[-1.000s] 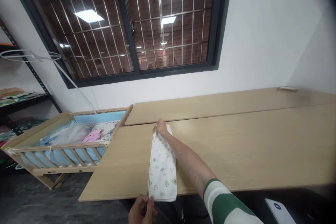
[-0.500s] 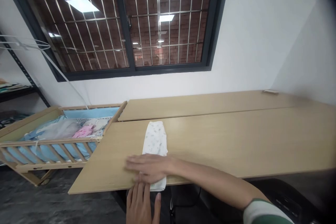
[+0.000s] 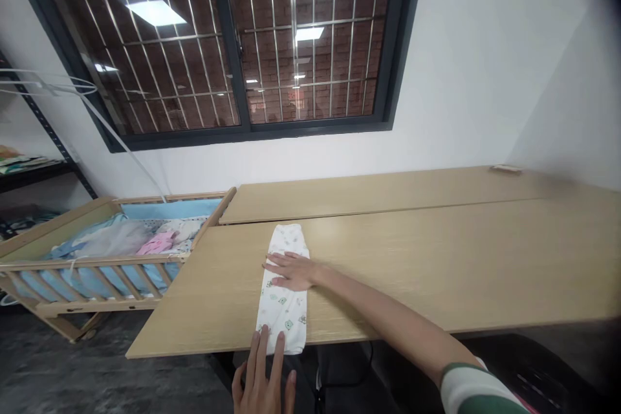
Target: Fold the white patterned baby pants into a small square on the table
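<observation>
A white baby garment with small printed figures lies on the wooden table, folded into a long narrow strip. Its exact kind is hard to tell. My right hand rests flat across its upper half, fingers spread and pointing left. At the near end, by the table's front edge, my left hand has its fingers apart, with the fingertips over or touching the cloth's lower left corner. Neither hand grips the cloth. The fabric under my right palm is hidden.
The wooden table reaches far to the right, with a second board behind it. To the left stands a wooden crib with blue lining and clothes inside. A barred window is above. A dark chair sits at lower right.
My right hand has moved up and away from me along the cloth, from its lower part to its upper half. My left hand's fingers have spread, and more of the cloth's near part shows.
</observation>
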Demonstrator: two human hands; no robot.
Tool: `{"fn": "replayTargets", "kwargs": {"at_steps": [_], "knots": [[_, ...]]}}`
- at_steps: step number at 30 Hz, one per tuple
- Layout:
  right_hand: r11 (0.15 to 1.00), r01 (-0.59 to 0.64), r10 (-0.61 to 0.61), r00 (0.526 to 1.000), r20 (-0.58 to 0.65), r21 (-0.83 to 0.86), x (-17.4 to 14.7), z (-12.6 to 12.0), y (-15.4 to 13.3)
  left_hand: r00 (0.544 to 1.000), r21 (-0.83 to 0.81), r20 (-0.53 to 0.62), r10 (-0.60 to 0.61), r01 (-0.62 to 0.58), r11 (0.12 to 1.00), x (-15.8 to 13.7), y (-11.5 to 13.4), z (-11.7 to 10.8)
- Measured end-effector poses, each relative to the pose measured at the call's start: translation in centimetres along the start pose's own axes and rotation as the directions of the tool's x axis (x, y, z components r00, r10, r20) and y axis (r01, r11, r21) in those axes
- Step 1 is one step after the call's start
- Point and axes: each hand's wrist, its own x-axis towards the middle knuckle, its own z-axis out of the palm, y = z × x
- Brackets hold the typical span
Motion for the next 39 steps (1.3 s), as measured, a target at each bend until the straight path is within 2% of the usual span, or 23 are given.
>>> {"fn": "replayTargets", "kwargs": {"at_steps": [4,8,12,16,21,25,28,30,33,35,39], "knots": [[0.994,-0.102,0.099,0.993,-0.068,-0.04,2.4,-1.3,4.0,1.0,-0.002,-0.003,-0.024,0.024,1.0,-0.2,0.2,0.6],[0.987,-0.156,0.149,0.978,-0.147,-0.04,3.9,-2.2,7.3,0.998,-0.012,-0.002,-0.058,0.058,0.998,-0.3,0.4,0.8],[0.989,-0.133,0.12,0.977,-0.174,-0.069,4.4,-2.7,10.0,0.997,0.007,-0.005,-0.074,0.074,0.997,0.0,0.6,1.1],[0.981,-0.115,0.081,0.974,-0.211,-0.154,4.3,-3.5,12.3,0.999,-0.022,0.015,-0.04,0.04,0.999,1.5,1.6,1.9],[0.961,-0.145,0.089,0.968,-0.233,-0.234,3.6,-5.3,13.0,1.0,-0.056,-0.001,0.016,-0.016,0.998,3.8,3.3,2.7],[0.946,-0.133,0.035,0.949,-0.314,-0.297,1.8,-6.2,10.4,0.998,-0.131,0.008,0.067,-0.065,0.989,5.0,2.3,2.1],[0.953,-0.135,0.025,0.928,-0.373,-0.271,-1.0,-6.1,6.3,0.974,-0.215,0.028,0.224,-0.213,0.953,6.1,0.2,1.1],[0.977,-0.098,0.03,0.942,-0.335,-0.188,-3.6,-5.5,3.0,0.938,-0.277,0.091,0.335,-0.3,0.913,6.8,-1.2,0.5],[0.999,0.02,-0.029,0.967,-0.252,-0.039,-8.3,-3.9,-2.1,0.881,-0.363,0.192,0.432,-0.345,0.865,7.5,-2.7,0.0],[0.998,0.066,-0.064,0.977,-0.202,0.004,-11.4,-2.3,-4.7,0.855,-0.397,0.209,0.474,-0.369,0.84,7.5,-3.4,-0.1],[0.999,0.007,-0.016,0.975,-0.221,-0.041,-16.1,1.5,-7.2,0.831,-0.447,0.173,0.528,-0.411,0.794,6.7,-4.3,0.4]]}}
